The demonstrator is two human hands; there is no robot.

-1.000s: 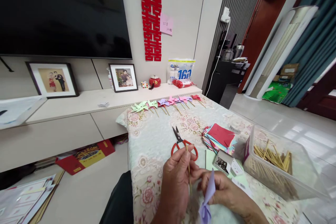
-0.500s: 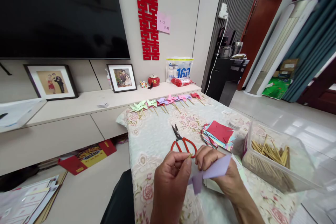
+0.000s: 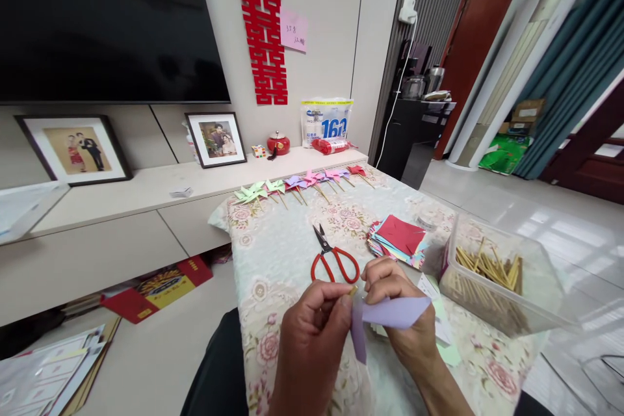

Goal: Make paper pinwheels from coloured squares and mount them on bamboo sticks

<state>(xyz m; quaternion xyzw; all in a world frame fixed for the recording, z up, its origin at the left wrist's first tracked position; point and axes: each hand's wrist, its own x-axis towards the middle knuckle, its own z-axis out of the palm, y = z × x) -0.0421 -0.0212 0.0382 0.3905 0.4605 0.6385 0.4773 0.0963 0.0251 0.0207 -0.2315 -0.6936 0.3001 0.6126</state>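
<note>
My left hand (image 3: 314, 328) is closed in a pinch on a thin wooden stick (image 3: 353, 290); only its yellowish end shows and the rest is hidden in my fingers. Close beside it, my right hand (image 3: 402, 299) grips a purple paper pinwheel (image 3: 397, 313), one blade pointing right and another hanging down between the hands. The stick end is right at the pinwheel's middle; whether they are joined I cannot tell. Just beyond my hands lie scissors (image 3: 335, 261) with red handles, blades slightly apart and pointing away.
Finished pinwheels (image 3: 312, 179) lie in a row along the table's far edge. Stacked coloured paper squares (image 3: 402, 237) are right of the scissors. A clear plastic box (image 3: 546, 273) of wooden sticks (image 3: 487, 263) stands at the right. Pale green paper (image 3: 449, 354) lies beneath my right wrist.
My right hand has drawn the purple pinwheel closer to the stick end in my left fingers. The pinwheel has turned, its lower blade now hanging beside my left thumb. The view has shifted slightly.
</note>
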